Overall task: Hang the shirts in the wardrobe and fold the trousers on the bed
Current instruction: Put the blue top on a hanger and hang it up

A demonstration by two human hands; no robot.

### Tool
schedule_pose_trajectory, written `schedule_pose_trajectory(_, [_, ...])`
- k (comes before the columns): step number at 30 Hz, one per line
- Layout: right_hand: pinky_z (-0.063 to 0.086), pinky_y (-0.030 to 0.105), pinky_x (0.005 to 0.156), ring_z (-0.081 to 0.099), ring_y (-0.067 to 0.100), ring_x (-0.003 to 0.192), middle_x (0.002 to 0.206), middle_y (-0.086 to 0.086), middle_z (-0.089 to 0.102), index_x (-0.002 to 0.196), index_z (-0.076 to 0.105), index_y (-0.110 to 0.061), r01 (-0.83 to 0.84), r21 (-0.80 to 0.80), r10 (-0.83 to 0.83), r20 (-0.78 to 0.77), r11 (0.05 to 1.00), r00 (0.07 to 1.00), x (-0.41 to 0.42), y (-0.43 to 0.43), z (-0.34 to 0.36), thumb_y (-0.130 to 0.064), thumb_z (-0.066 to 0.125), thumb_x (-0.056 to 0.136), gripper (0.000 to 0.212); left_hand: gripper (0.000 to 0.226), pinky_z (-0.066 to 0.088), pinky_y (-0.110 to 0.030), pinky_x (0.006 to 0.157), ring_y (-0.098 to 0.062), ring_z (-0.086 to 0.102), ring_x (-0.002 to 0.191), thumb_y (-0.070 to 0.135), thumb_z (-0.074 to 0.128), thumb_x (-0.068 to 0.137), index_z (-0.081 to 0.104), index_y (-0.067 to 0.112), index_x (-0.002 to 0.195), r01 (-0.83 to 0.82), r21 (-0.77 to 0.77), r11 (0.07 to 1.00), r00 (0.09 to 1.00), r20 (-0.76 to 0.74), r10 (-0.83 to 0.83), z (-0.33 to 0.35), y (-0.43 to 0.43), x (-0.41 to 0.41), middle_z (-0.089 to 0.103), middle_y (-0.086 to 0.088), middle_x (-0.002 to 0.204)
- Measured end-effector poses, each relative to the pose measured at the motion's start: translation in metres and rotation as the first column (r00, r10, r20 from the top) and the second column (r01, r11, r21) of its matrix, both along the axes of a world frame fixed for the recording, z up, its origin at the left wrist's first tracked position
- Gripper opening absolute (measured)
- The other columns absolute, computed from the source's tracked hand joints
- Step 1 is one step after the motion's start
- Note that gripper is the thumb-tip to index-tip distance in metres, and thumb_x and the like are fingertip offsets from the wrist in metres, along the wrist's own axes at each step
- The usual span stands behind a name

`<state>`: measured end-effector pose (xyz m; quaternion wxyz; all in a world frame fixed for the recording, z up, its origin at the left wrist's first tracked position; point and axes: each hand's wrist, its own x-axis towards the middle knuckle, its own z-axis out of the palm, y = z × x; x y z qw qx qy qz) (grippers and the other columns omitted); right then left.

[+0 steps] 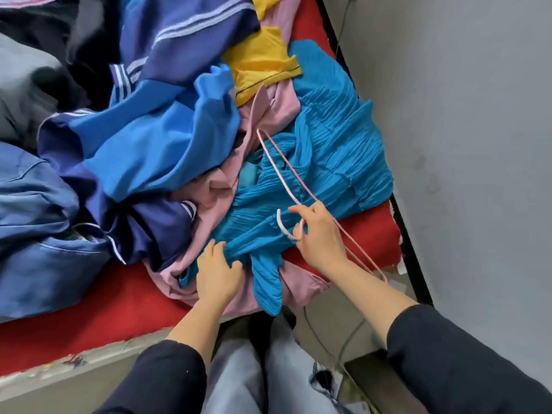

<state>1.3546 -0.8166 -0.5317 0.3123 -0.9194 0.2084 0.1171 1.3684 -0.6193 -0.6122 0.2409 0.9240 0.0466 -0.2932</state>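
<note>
Both by the bed edge: right hand grips hanger; left hand apparently pinches teal shirt.

Teal top — finely crinkled, pleated cloth, blue jersey smooth with a slight sheen, pink hanger thin and glossy, bed cover — matt red felt-like cloth, wall matt grey
</note>
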Motion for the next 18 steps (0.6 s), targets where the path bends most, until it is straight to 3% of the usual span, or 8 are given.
schedule_pose_trajectory(4, [0.043, 0.037, 0.087, 0.055, 0.027, 0.102, 0.109, 0.008, 0.05, 0.127, 0.057, -0.022, -0.079, 0.105, 0.101, -0.229, 0.991, 0.968, 0.003, 0.013, -0.043, -0.018, 0.058, 0.09, 0.037, 0.064, 0.038, -0.049, 0.096, -0.036, 0.034, 0.127, 0.014, 0.063, 0.077, 0.041, 0.01, 0.137, 0.085, 0.282, 0.956, 0.995, 0.016, -0.093, -0.028, 0.014, 0.006, 0.04, -0.018, 0.136])
schedule_pose_trajectory(8, [0.042, 0.036, 0.093, 0.055, 0.028, 0.107, 0.115, 0.01, 0.052, 0.133, 0.05, -0.025, -0.115, 0.163, 0.162, -0.313, 0.98, 0.936, -0.003, 0.033, -0.068, -0.027, 0.057, 0.093, 0.041, 0.033, 0.038, -0.051, 0.088, -0.04, 0.044, 0.113, 0.015, 0.06, 0.085, 0.052, 0.003, 0.114, -0.01, 0.331, 0.944, 0.995, 0.097, -0.024, -0.045, 0.027, 0.01, 0.053, -0.022, 0.117])
schedule_pose_trajectory(10, [0.042, 0.036, 0.092, 0.054, 0.028, 0.105, 0.112, 0.01, 0.054, 0.137, 0.045, -0.029, -0.119, 0.17, 0.169, -0.314, 0.978, 0.934, -0.005, 0.041, -0.074, -0.028, 0.058, 0.092, 0.047, 0.018, 0.04, -0.049, 0.085, -0.039, 0.049, 0.105, 0.014, 0.056, 0.089, 0.057, 0.005, 0.104, -0.022, 0.202, 0.979, 0.986, 0.164, -0.011, -0.042, 0.032, 0.012, 0.059, -0.02, 0.106])
schedule_pose_trajectory(12, [0.043, 0.035, 0.085, 0.054, 0.023, 0.09, 0.096, 0.006, 0.055, 0.141, 0.038, -0.037, -0.11, 0.216, 0.171, -0.29, 0.97, 0.942, -0.005, 0.046, -0.072, -0.028, 0.063, 0.088, 0.06, 0.007, 0.043, -0.043, 0.079, -0.033, 0.056, 0.091, 0.012, 0.058, 0.088, 0.058, 0.01, 0.095, -0.004, -0.085, 0.996, 0.986, 0.166, 0.018, -0.022, 0.033, 0.012, 0.063, -0.012, 0.093])
schedule_pose_trajectory(15, [0.042, 0.03, 0.072, 0.048, 0.014, 0.069, 0.074, -0.003, 0.053, 0.144, 0.034, -0.043, -0.11, 0.329, 0.192, -0.229, 0.938, 0.954, -0.005, 0.058, -0.058, -0.02, 0.072, 0.077, 0.08, 0.008, 0.043, -0.038, 0.07, -0.018, 0.055, 0.072, 0.023, 0.063, 0.079, 0.056, 0.025, 0.08, 0.005, -0.478, 0.879, 0.995, -0.083, -0.051, 0.019, 0.035, 0.015, 0.062, 0.003, 0.076])
schedule_pose_trajectory(16, [0.041, 0.027, 0.07, 0.049, 0.011, 0.068, 0.075, -0.006, 0.055, 0.141, 0.042, -0.039, -0.104, 0.353, 0.188, -0.214, 0.93, 0.959, -0.005, 0.062, -0.052, -0.016, 0.072, 0.076, 0.076, 0.01, 0.045, -0.038, 0.069, -0.016, 0.054, 0.072, 0.026, 0.065, 0.074, 0.056, 0.027, 0.079, -0.053, -0.563, 0.824, 0.979, -0.191, -0.067, 0.033, 0.037, 0.017, 0.063, 0.001, 0.076])
schedule_pose_trajectory(18, [0.034, 0.022, 0.067, 0.046, 0.004, 0.062, 0.07, -0.012, 0.053, 0.115, 0.065, -0.024, -0.07, 0.365, 0.147, -0.187, 0.928, 0.971, -0.002, 0.065, -0.036, -0.007, 0.07, 0.076, 0.043, 0.019, 0.045, -0.031, 0.064, -0.018, 0.053, 0.07, 0.018, 0.066, 0.068, 0.055, 0.02, 0.083, -0.209, -0.646, 0.734, 0.934, -0.354, -0.046, 0.059, 0.037, 0.023, 0.062, -0.011, 0.076])
